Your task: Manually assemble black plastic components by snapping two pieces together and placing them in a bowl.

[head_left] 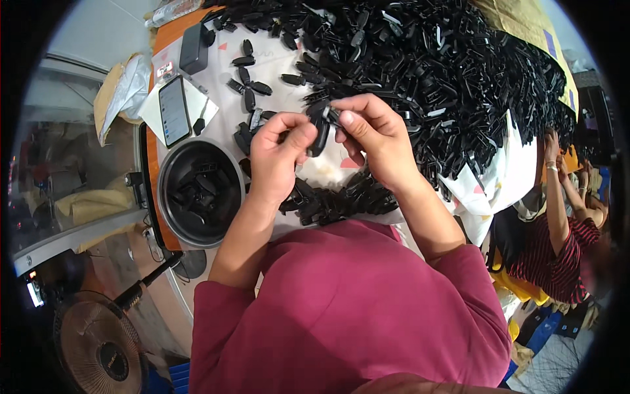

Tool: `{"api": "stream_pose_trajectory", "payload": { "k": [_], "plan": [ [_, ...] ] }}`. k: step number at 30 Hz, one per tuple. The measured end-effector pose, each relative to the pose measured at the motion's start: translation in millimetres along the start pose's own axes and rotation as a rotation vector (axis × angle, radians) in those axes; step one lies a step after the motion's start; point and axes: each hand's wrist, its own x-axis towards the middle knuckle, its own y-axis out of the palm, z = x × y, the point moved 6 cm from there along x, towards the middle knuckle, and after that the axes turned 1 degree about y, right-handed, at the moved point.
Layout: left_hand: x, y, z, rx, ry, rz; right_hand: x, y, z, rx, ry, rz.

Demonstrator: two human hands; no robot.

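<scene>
Above the near part of the table, both hands meet at a small elongated black plastic piece (319,134); its exact kind is unclear. My left hand (277,157) pinches it from the left between thumb and fingers. From the right, my right hand (384,141) grips its upper end, thumb against fingertips, where a small lighter part shows. A great heap of similar black pieces (426,72) spreads behind and to the right. Several loose ones (248,85) lie beyond my left hand, and a smaller pile (341,203) lies between my forearms.
A dark round bowl (165,203) with black pieces inside stands at the left. Beyond it are a phone (174,111) on white paper and a black box (194,49). A fan (98,348) stands lower left. Another person in a striped top (551,253) works at the right.
</scene>
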Motion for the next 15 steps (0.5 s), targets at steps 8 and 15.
{"api": "stream_pose_trajectory", "payload": {
  "k": [8,15],
  "plan": [
    [-3.2,17.6,-25.2,0.479,0.26,0.102,-10.6,-10.5,4.3,0.241,0.086,-0.03],
    [-5.9,29.0,-39.2,0.666,0.427,0.149,-16.1,-14.7,6.7,0.304,0.048,-0.037]
  ]
}}
